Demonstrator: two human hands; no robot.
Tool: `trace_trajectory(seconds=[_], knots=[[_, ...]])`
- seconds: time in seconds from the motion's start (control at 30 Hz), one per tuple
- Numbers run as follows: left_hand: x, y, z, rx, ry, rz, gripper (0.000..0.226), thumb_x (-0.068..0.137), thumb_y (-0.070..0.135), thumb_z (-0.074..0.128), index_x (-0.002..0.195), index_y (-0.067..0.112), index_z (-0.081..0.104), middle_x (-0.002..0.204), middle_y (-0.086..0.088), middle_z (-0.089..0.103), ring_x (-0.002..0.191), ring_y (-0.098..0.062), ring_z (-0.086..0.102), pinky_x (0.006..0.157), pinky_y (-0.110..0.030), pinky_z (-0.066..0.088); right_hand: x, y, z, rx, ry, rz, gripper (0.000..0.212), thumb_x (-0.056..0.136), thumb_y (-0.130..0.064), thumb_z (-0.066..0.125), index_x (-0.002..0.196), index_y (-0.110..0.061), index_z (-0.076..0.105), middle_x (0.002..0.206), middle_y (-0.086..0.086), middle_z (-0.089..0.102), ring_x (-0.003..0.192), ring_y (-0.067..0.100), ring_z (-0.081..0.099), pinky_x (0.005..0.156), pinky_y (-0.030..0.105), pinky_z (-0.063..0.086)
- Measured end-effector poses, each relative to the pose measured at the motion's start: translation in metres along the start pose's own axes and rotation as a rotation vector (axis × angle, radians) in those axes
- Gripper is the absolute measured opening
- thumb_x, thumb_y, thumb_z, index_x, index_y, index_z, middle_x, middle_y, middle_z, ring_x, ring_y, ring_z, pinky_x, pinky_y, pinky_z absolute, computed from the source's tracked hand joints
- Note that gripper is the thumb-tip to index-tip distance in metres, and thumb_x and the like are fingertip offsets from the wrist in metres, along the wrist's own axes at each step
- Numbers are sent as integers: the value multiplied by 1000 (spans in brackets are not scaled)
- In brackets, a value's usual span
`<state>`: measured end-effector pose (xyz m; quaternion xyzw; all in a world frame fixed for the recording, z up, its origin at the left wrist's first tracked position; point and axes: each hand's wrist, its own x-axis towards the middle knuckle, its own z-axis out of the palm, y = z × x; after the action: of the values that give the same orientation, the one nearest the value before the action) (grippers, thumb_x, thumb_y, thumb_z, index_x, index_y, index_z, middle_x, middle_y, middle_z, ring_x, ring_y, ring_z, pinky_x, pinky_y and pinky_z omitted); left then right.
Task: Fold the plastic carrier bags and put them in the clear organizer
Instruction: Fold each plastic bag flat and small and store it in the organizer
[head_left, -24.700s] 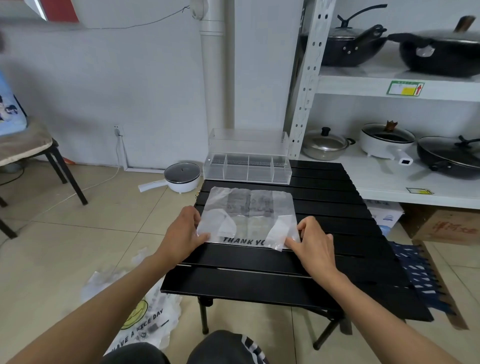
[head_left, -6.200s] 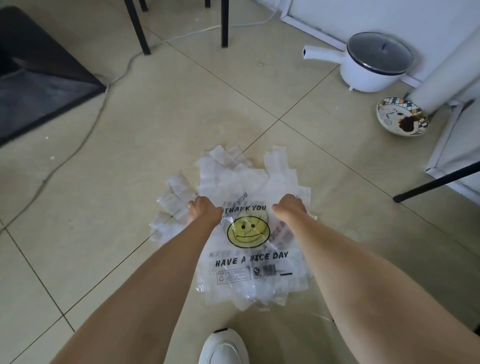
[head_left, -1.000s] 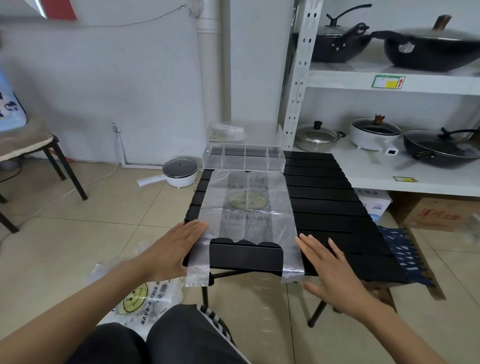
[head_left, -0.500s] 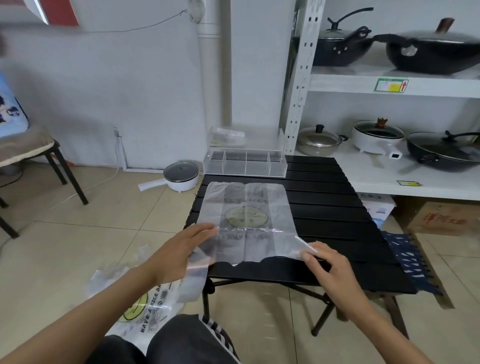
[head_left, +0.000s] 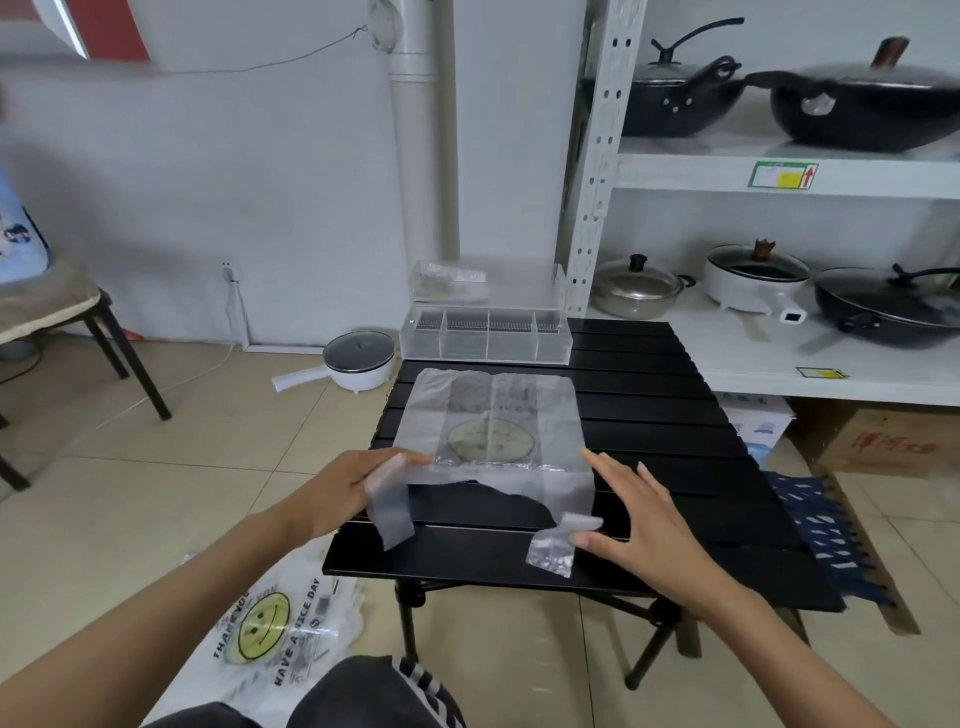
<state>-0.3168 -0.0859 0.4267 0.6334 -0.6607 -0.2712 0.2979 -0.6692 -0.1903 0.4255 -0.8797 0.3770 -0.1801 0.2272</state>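
A clear carrier bag (head_left: 488, 415) with a faint smiley print lies flat on the black slatted table (head_left: 675, 467), handles toward me. My left hand (head_left: 343, 483) holds the left handle, which drapes over its fingers. My right hand (head_left: 639, 519) is spread with straight fingers, its thumb touching the crumpled right handle (head_left: 553, 545). The clear organizer (head_left: 488, 340) stands at the table's far edge with its lid raised, and a folded bag (head_left: 449, 280) shows in its upper part. More smiley bags (head_left: 270, 629) lie on the floor at my left.
A white shelf rack (head_left: 779, 176) with black woks and pots stands on the right. A white lidded pot (head_left: 358, 358) sits on the floor left of the table. A chair (head_left: 52, 306) is at far left, a cardboard box (head_left: 893, 441) at right.
The bag has slid farther onto the table and its handles no longer hang over the near edge. My right hand has let go of the right handle and spread open.
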Motion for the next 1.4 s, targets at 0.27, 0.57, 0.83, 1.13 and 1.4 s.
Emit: trace_trajectory(seconds=[0.27, 0.57, 0.83, 1.13, 1.4], knots=[[18, 4, -1, -93, 86, -81, 28, 100, 17, 49, 114, 35, 65, 108, 13, 67, 101, -4, 61, 95, -24, 45, 31, 20, 15, -1, 117, 33, 36, 88, -41, 65, 123, -44, 59, 110, -25, 62, 108, -4, 50, 109, 38, 30], [32, -9, -7, 46, -122, -82, 74, 75, 38, 79, 139, 23, 44, 125, 15, 60, 114, 2, 55, 98, -13, 39, 56, 16, 20, 202, 212, 320, 16, 94, -34, 57, 83, -37, 68, 78, -16, 69, 82, 7, 62, 100, 44, 37], [51, -61, -10, 385, -19, -130, 50, 56, 48, 86, 100, 33, 70, 89, 21, 70, 97, -7, 65, 87, -24, 51, 55, 19, 24, 189, 234, 349, 4, 87, -42, 65, 89, -39, 63, 84, -18, 68, 86, 4, 59, 95, 35, 31], [40, -11, 16, 96, 281, -173, 17, 85, 13, 64, 100, 18, 62, 88, 0, 66, 80, -16, 61, 69, -14, 41, 60, 12, 31, -65, 337, 421, 6, 92, -35, 57, 97, -32, 58, 73, -13, 60, 78, 9, 56, 80, 33, 28], [36, -6, 32, 138, 421, -221, 35, 87, 23, 65, 111, 26, 41, 86, 11, 55, 76, -8, 56, 70, -29, 49, 58, 12, 36, -124, 389, 397, 25, 86, -42, 66, 94, -27, 47, 74, -11, 55, 77, 10, 53, 81, 34, 33]])
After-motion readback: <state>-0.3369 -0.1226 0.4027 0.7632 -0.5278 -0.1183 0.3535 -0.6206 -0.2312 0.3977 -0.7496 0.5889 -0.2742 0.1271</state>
